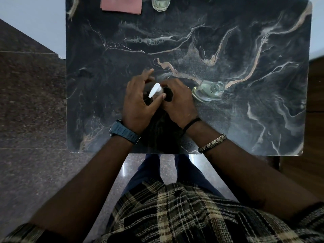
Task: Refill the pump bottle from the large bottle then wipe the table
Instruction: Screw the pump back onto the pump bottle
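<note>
1. Gripping the white pump head [154, 89], the left hand [138, 102] sits over the middle of the table [228, 120], thumb and curled fingers closed around the pump collar, index finger raised clear.
2. Right hand [177, 100]: curled around a dark object directly under and beside the pump head. This appears to be the pump bottle [168, 95] body; its shape is mostly hidden by both hands and by shadow.
3. Both hands touch each other at the pump head. The nozzle points toward the person's left and slightly toward the near table edge.
4. Clear glass bottle [208, 91]: stands uncapped on the table just to the right of the right hand, not touching it. Pale liquid is visible in its lower part. The open neck appears tilted toward the far right in this wide-angle view.
5. Second clear container [161, 4]: stands at the far edge of the table, cut off by the frame, holding pale liquid. Which of the two clear vessels is the large bottle cannot be told.
6. Pink cloth [121, 5]: lies folded flat at the far edge, just left of the second clear container, well apart from the hands.
7. Table surface: dark marble pattern with pale veins.
8. Left wrist carries a dark watch [123, 132]; right wrist carries a black thread band [192, 123] and a metal bangle [212, 143].
</note>
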